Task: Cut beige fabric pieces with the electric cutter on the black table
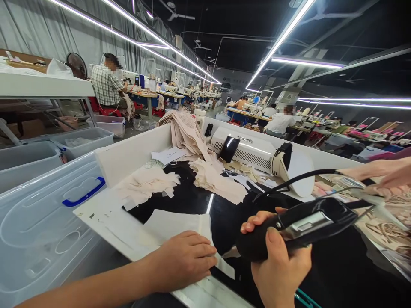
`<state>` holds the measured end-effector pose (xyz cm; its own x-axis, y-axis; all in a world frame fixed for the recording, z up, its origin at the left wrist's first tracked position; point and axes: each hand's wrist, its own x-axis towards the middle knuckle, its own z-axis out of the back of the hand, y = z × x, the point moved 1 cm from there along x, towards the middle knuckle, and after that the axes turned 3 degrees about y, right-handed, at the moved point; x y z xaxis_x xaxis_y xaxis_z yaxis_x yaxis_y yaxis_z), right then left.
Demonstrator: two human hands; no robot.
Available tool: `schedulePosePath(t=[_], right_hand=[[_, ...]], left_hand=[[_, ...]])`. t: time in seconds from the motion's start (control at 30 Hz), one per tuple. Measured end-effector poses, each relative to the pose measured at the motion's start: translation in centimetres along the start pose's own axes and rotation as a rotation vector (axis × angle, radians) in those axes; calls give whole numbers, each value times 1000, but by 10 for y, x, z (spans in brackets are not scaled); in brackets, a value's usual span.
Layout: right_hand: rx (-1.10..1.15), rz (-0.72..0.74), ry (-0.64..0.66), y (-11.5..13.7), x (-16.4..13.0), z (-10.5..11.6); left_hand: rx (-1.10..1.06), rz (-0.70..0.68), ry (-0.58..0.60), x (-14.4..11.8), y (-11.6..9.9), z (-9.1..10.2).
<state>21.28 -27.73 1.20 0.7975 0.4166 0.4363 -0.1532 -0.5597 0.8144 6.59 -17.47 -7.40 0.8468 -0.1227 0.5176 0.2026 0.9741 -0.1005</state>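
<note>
Right hand (281, 267) wrapped firmly around it, the worker is holding a black tool (298, 226) over the bench (337, 269), thumb pressing on its near side. The tool's front end is pointing left, toward the left hand (186, 261), which is resting palm down, fingers together and grasping nothing that I can see, on a pale piece (175, 224). That piece is lying flat on the bench, partly under the fingers and reaching out beyond them; whether the tool is touching it, I cannot tell. Dark and rounded, the tool is showing a silver plate along its side. The piece is looking smooth, thin and off-white.

To the left of the bench, a clear bin (32, 231) with a blue handle is standing. Over at the right, another person's hand (385, 171) is reaching in above the bench. Farther across, heaps of cut pale fabric (221, 182) are spreading over the dark top, and behind them a dark flat device (228, 147) is leaning by a white slotted machine (247, 149). Well back, a person in a checked shirt (105, 83) is sitting at a sewing station, strip lights (282, 40) glaring overhead.
</note>
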Motion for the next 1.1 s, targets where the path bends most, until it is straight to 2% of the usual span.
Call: schedulePosePath(t=[0.37,0.7,1.0,1.1], right_hand=[[-65,23,54,-2,-4,-1],[-31,25,3,6,-3,14],[-31,-16,-45,8,-5,10],[6,4,-17,8,-7,6]], left_hand=[[4,4,-4,1,-1,2],[-17,11,8,-1,-1,3],[-39,8,17,1,-1,6],[-43,2,12,0,0,4]])
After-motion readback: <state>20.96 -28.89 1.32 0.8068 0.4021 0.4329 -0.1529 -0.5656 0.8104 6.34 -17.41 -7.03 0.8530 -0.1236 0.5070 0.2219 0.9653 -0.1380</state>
